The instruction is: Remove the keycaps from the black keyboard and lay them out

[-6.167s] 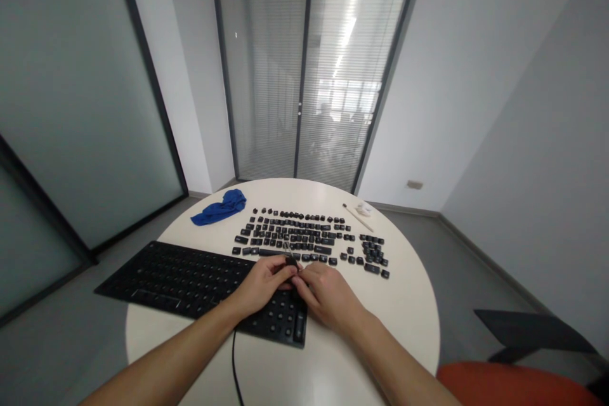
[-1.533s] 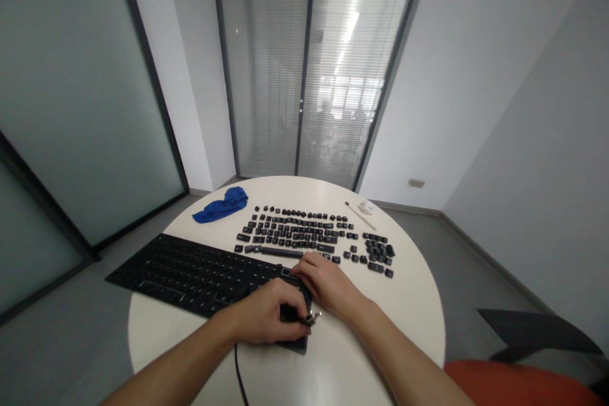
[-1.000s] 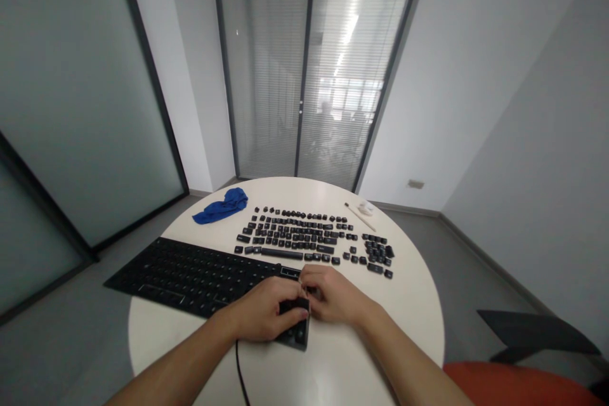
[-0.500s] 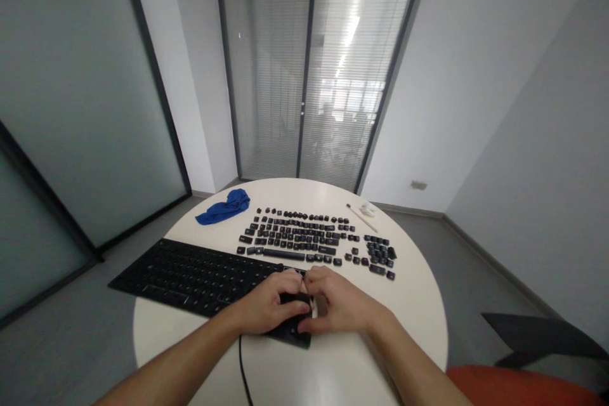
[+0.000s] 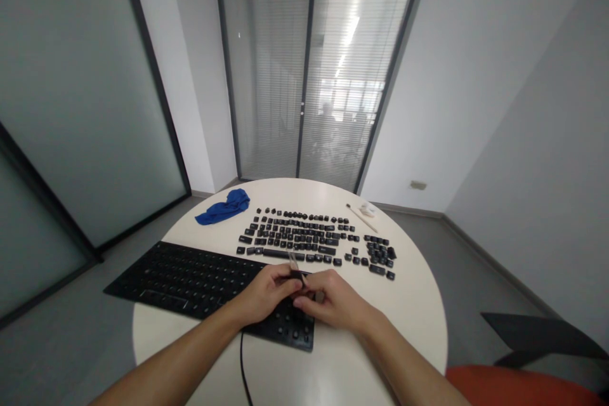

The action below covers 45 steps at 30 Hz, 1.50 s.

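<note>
My left hand (image 5: 265,293) is closed, its thumb and fingers pinching a small dark tool with thin pale prongs that looks like a keycap puller (image 5: 296,274). My right hand (image 5: 335,297) meets it from the right, thumb and fingertips closed at the same tool; whether they hold a loose key as well is hidden. Both hands are just above the right part of a black keyboard base (image 5: 190,279), which lies slanted across the table's left front. Most of its keycaps are off. Just beyond the hands lie the removed black keycaps (image 5: 285,235), arranged in keyboard-like rows.
A blue cloth (image 5: 223,206) lies at the back left of the round white table (image 5: 404,323). At the back right are a thin brush (image 5: 361,217) and a small white item (image 5: 367,209). A black cable (image 5: 243,368) runs off the front. An orange chair (image 5: 514,387) stands right.
Both hands have lifted off the keyboard and turned, bringing the pale prongs into view pointing away from me. The keyboard has shifted slightly.
</note>
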Tool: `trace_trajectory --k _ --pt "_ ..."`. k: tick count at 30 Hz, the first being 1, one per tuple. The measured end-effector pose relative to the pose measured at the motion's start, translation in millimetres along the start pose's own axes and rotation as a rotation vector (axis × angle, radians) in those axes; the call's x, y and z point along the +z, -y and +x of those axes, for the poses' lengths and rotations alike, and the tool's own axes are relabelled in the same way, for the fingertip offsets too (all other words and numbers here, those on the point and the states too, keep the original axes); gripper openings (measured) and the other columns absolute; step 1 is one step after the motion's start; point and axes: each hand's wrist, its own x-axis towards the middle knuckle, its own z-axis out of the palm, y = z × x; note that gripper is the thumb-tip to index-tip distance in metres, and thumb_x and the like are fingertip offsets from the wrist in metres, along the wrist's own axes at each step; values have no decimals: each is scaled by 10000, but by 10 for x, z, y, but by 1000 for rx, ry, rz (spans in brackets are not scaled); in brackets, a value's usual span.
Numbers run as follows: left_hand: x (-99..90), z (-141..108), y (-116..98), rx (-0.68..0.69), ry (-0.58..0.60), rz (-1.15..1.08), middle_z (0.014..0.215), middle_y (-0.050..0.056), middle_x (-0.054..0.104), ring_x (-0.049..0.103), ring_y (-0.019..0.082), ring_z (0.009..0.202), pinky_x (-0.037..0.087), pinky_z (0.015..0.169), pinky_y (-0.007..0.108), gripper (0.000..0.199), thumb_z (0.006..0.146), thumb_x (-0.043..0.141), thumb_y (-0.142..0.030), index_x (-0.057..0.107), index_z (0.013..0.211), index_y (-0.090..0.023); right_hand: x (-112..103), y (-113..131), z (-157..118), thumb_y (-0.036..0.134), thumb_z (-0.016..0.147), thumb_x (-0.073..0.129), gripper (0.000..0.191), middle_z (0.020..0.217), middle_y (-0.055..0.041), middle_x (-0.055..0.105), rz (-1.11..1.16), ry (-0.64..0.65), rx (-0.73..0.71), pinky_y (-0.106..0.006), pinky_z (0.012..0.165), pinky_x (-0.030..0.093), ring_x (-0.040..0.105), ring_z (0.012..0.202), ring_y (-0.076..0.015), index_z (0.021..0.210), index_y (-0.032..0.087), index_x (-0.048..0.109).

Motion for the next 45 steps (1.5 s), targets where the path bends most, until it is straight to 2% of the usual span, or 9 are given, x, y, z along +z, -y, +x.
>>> trace_trajectory --k 5,7,14,19,24,28,35,40,45 --pt "-3 52 35 16 -177 -73 742 19 663 606 171 706 494 720 282 290 849 665 -425 706 876 -139 13 -12 12 269 817 676 154 897 -24 707 45 -95 24 -254 727 478 632 786 -162 953 199 667" --pt "2 68 30 39 -220 -61 759 21 668 612 176 729 496 758 295 264 850 658 -404 707 862 -145 21 -36 18 244 829 661 165 926 -31 703 26 -136 43 -266 741 480 630 811 -169 989 207 668" --pt "23 77 -7 84 -216 73 835 37 684 635 211 872 477 882 329 176 878 596 -278 726 859 -161 41 -114 43 230 890 617 89 940 -29 694 31 -216 56 -291 795 471 619 870 -172 960 215 671" --pt "12 95 62 90 -307 83 916 52 721 646 220 925 474 923 345 175 874 592 -260 740 899 -170 21 -124 54 255 804 718 225 951 -29 700 37 -326 132 -326 808 494 628 854 -182 1021 222 664" --pt "5 95 91 157 -342 108 1025 54 715 636 215 1022 464 984 342 163 861 622 -223 760 942 -193 60 -214 95 299 801 721 349 916 -52 722 327 -420 248 -328 774 545 673 812 -177 1112 190 608" --pt "18 77 60 174 -357 103 1005 63 719 653 213 994 507 938 335 167 859 637 -215 766 963 -192 90 -266 110 347 794 734 331 865 -63 732 418 -428 270 -335 762 555 684 791 -186 1056 167 643" --pt "27 56 70 142 -349 123 907 51 706 659 203 908 521 863 314 157 860 651 -227 769 957 -193 74 -254 94 336 825 711 282 1071 -54 732 463 -347 193 -350 869 538 680 955 -207 1083 223 693" --pt "6 65 101 136 -353 144 977 62 713 657 209 968 511 907 325 171 869 640 -235 762 981 -194 48 -175 92 333 883 650 282 1099 -31 728 267 -352 231 -341 849 524 668 938 -201 1156 277 688" --pt "5 68 82 147 -341 154 1028 68 719 649 218 1021 492 962 338 171 867 628 -228 761 966 -190 38 -132 86 339 894 630 310 1030 -49 724 52 -363 267 -314 745 513 640 799 -177 1192 260 664"
